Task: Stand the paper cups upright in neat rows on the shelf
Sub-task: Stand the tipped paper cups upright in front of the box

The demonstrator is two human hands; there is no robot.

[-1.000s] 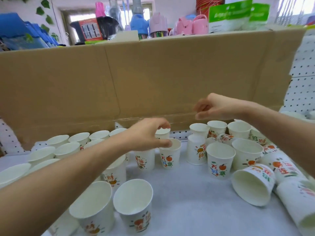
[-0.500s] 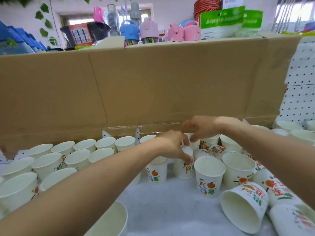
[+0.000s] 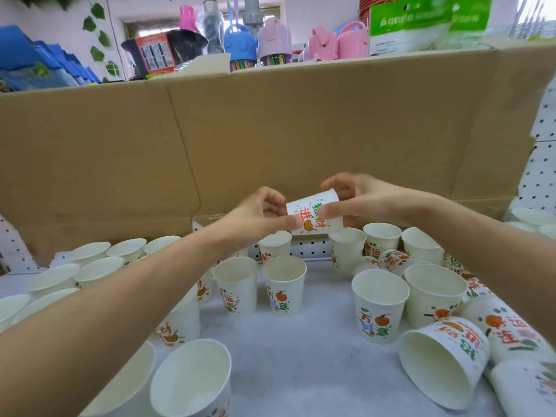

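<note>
Half done, we judged: upright cups (image 3: 99,267) stood in rows at left on the shelf (image 3: 316,365); tipped cups (image 3: 442,365) lay right. Our left grip (image 3: 255,218) and right grip (image 3: 361,203) pinched one cup (image 3: 310,210) aloft.

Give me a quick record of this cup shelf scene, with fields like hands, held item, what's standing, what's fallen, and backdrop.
Left hand: pinches the left end of the held cup
Right hand: grips its right end
Held item: printed paper cup, sideways in the air above the shelf
Standing: upright cups in rows at left and centre
Fallen: tipped cups lying on their sides at right
Backdrop: cardboard sheet behind the cups
</note>
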